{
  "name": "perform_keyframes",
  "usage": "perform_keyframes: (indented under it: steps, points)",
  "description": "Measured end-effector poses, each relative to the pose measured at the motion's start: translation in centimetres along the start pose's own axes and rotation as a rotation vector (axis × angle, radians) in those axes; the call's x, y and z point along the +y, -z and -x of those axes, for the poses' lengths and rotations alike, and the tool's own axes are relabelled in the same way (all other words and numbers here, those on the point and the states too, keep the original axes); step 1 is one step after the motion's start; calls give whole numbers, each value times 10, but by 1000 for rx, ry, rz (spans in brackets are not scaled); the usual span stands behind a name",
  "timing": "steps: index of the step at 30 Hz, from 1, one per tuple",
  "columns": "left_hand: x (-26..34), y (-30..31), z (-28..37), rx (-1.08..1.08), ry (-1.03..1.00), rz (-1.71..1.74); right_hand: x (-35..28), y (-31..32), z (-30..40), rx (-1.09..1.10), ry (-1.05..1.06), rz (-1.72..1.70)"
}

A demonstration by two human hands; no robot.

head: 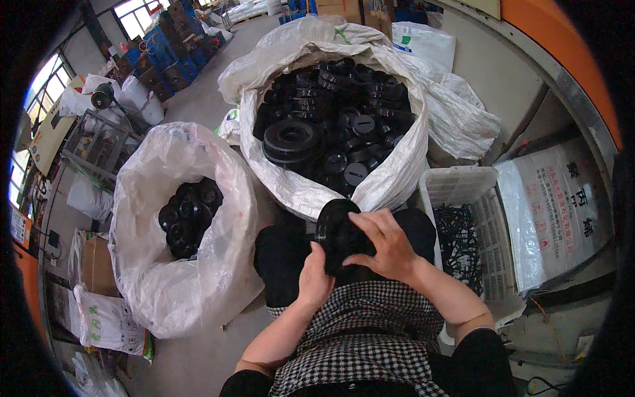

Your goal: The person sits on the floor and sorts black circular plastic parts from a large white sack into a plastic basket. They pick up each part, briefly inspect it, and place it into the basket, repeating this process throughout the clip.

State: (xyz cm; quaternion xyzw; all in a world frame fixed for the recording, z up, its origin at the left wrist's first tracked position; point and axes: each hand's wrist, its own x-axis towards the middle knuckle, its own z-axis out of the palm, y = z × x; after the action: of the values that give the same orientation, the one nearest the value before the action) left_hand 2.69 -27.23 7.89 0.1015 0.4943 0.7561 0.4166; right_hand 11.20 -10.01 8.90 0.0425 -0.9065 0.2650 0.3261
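Observation:
Above my lap I hold a round black plastic part (337, 233), tilted up on its edge. My left hand (316, 278) grips its lower left rim, thumb upward. On its right side, the thumb and fingers of my right hand (389, 243) are spread across the face and touch it. Just beyond my knees stands a large white woven sack (317, 198), its mouth rolled down, full of black plastic parts (357, 124). A bigger ringed disc (290, 141) lies on top at the left of that heap.
To the left, a translucent plastic bag (144, 278) holds several black round parts (191, 213). At my right, a white plastic crate (498, 248) contains thin black scraps (459, 243). A printed sack (545, 213) lies beyond it, beside a machine with an orange panel (560, 44).

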Motion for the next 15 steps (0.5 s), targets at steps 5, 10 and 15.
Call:
perform_keyframes:
  steps: [5,10,15]
  points:
    - [19,-10,-9,-347,-845,-1093,29,-19,17,111,-633,-944]
    - [41,46,-56,294,-973,-1405,58,-25,28,125,-536,-1541]
    - [46,27,-29,100,-928,-1276,54,-30,9,86,-326,-1691]
